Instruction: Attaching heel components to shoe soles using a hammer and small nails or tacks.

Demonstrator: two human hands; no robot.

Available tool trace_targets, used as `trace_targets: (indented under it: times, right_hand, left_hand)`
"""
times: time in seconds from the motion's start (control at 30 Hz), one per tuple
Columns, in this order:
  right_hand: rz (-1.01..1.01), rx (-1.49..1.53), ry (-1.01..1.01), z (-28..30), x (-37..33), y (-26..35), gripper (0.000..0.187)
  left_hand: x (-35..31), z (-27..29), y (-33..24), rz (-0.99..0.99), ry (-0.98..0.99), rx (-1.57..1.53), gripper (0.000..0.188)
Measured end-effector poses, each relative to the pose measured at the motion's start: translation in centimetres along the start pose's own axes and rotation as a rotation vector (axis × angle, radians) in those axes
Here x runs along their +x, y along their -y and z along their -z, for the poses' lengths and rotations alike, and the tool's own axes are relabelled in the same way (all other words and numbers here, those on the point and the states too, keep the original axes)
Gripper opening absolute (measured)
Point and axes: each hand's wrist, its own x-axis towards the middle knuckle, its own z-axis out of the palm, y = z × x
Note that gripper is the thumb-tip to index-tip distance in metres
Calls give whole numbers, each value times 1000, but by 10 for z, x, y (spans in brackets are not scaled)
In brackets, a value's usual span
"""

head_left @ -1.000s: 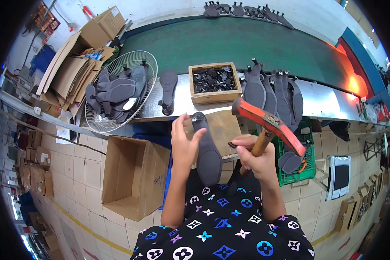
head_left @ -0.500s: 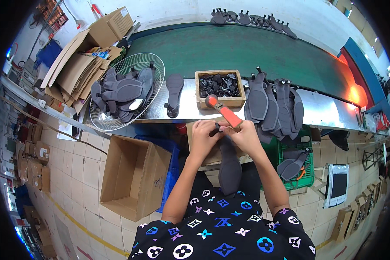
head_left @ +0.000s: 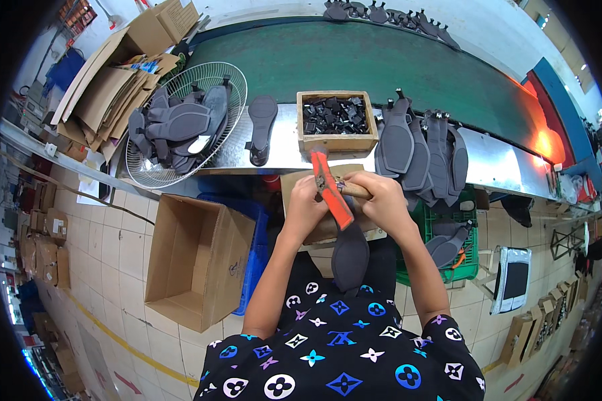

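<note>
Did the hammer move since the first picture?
Yes, left: the hammer was mostly right of the wooden box; now its head is straight in front.

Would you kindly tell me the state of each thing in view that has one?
Hammer: held by its handle in the right hand, head slanting across the worked sole.
Worked sole: wide end toward the person, far end hidden.
Left hand: fingers bent, grip partly hidden.
Wooden box: open, filled with small black pieces.
Cardboard box: open, inside showing.
Wire basket: open, heaped with soles.
Green crate: open, holding soles.
</note>
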Motion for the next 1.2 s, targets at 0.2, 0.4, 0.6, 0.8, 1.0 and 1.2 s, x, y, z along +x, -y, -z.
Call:
trace_targets:
  times: [0.2, 0.4, 0.6, 0.8, 1.0, 1.2]
  right_hand:
    - [-55, 33, -38, -1, 1, -2, 33]
    - [-206, 174, -16, -4, 3, -8, 27]
    - [-119, 150, -53, -7, 2, -1, 27]
    - [-214, 201, -20, -12, -3, -17, 27]
    - [-22, -135, 51, 2, 0, 4, 26]
    - [-23, -17, 37, 4, -3, 3, 29]
  left_hand:
    - [4, 0, -2, 6, -9, -30, 24]
    - [4, -2, 0, 66, -4, -64, 26]
    - [3, -3, 6, 5, -36, -53, 25]
    - [2, -6, 7, 31, -18, -59, 24]
    - [5, 0, -1, 58, 36, -127, 27]
    - [6, -2, -2, 133, 37, -232, 32]
